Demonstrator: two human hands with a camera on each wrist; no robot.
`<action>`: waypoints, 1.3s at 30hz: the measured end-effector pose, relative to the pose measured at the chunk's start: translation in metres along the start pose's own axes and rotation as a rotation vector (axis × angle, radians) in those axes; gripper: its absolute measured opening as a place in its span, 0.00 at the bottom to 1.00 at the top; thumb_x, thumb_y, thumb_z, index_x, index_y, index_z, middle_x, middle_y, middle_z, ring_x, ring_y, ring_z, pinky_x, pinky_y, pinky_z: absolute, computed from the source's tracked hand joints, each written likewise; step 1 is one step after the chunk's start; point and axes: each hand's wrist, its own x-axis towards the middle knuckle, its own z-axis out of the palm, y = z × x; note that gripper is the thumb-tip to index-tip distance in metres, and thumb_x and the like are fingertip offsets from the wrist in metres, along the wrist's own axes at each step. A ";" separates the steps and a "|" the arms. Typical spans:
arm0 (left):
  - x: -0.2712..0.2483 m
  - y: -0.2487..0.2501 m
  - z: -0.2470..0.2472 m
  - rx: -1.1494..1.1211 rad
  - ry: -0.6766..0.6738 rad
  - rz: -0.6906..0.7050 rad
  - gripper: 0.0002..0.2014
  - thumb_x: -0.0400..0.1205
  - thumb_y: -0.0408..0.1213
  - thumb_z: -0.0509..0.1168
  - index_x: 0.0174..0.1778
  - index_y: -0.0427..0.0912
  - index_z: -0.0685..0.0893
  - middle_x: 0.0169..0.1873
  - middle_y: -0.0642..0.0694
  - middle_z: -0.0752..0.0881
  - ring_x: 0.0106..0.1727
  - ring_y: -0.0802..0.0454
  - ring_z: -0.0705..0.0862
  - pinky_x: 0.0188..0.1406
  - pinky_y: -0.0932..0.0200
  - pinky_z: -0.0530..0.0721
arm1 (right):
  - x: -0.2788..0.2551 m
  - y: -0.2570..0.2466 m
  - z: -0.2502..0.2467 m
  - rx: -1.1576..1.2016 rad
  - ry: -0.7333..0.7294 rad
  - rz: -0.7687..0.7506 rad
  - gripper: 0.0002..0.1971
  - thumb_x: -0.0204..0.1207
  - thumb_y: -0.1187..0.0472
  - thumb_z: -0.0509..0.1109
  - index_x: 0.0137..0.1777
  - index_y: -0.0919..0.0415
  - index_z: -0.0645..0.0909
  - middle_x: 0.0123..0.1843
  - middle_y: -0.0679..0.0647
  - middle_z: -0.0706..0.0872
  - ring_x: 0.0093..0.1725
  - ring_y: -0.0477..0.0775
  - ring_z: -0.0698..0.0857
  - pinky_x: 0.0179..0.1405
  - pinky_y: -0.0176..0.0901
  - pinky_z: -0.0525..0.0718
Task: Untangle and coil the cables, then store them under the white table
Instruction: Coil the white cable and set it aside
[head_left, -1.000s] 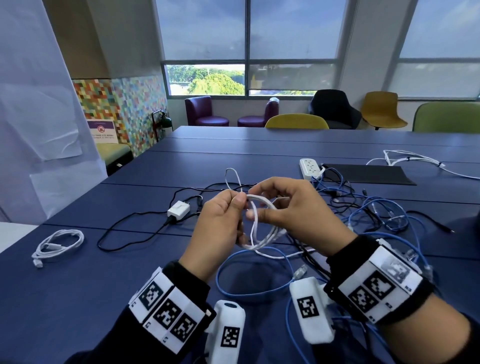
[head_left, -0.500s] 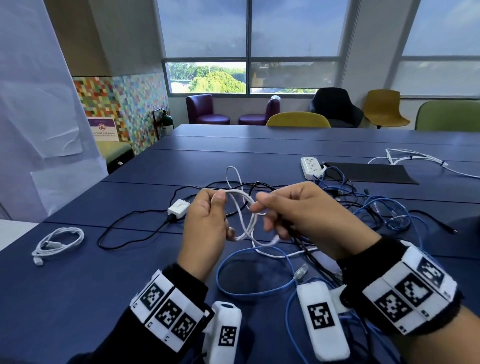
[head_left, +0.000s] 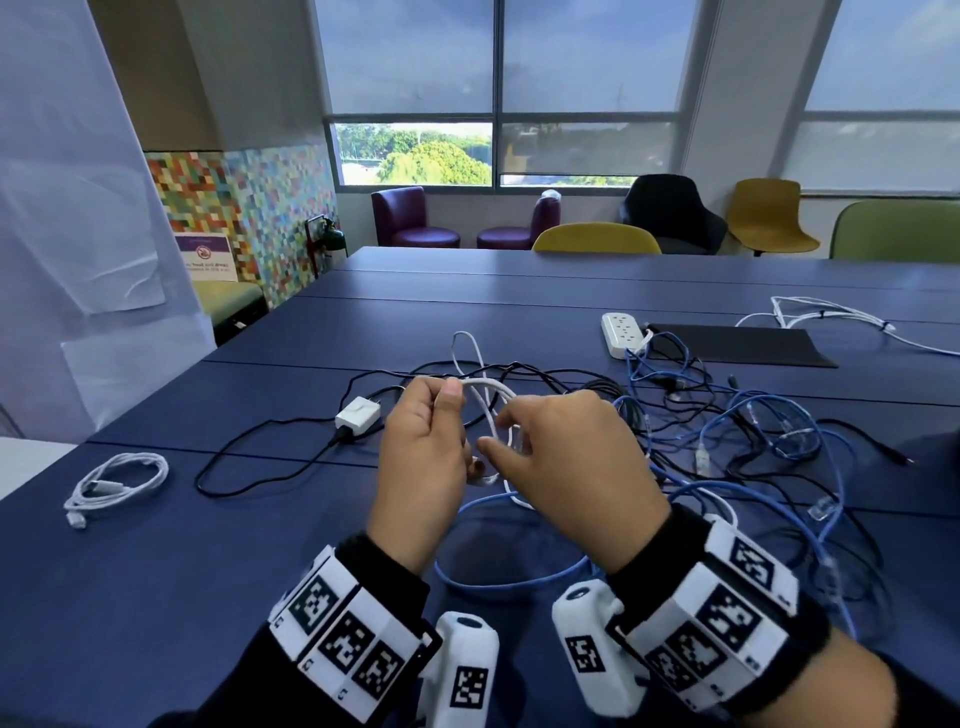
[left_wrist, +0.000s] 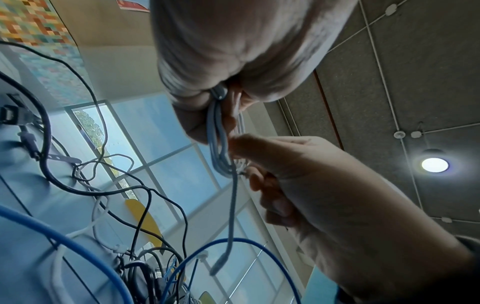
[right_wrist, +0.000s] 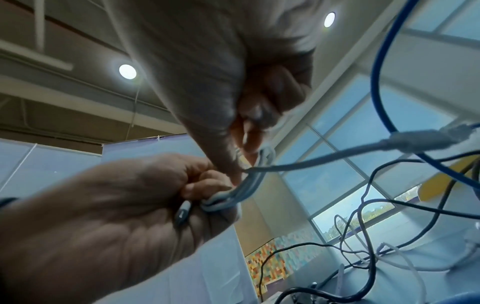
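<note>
Looping white cable (head_left: 488, 395) betw. both hands' fingers (head_left: 448, 400).

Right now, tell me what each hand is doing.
Left hand: grips the coiled loops of the white cable.
Right hand: pinches the same white cable's loose strand.

1. Purple sign (head_left: 203, 255) against the mosaic wall: carries a round prohibition symbol; the lines of print beneath it are too blurred to read.
2. Wrist bands (head_left: 347, 637) and wrist cameras (head_left: 464, 670): black-and-white square coded markers (patterns only, no letters or numbers).
</note>
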 end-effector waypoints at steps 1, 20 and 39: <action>0.000 -0.001 0.000 0.003 -0.008 0.004 0.13 0.89 0.39 0.55 0.39 0.40 0.73 0.19 0.54 0.66 0.21 0.57 0.66 0.22 0.57 0.76 | 0.000 -0.001 0.001 -0.035 0.006 0.006 0.18 0.75 0.39 0.66 0.51 0.52 0.84 0.41 0.51 0.89 0.48 0.59 0.86 0.46 0.48 0.83; -0.001 0.011 -0.010 -0.381 -0.049 -0.284 0.13 0.89 0.39 0.55 0.39 0.42 0.71 0.20 0.52 0.60 0.18 0.58 0.55 0.16 0.66 0.63 | 0.017 0.042 -0.006 0.109 0.339 -0.086 0.05 0.74 0.63 0.74 0.42 0.61 0.91 0.37 0.55 0.87 0.34 0.59 0.86 0.37 0.51 0.86; -0.003 0.004 0.003 -0.486 0.013 -0.252 0.13 0.90 0.43 0.52 0.44 0.41 0.74 0.25 0.48 0.62 0.22 0.56 0.62 0.30 0.58 0.75 | -0.001 0.001 -0.001 1.253 0.030 0.339 0.05 0.75 0.68 0.74 0.42 0.71 0.89 0.38 0.66 0.91 0.38 0.58 0.89 0.50 0.57 0.90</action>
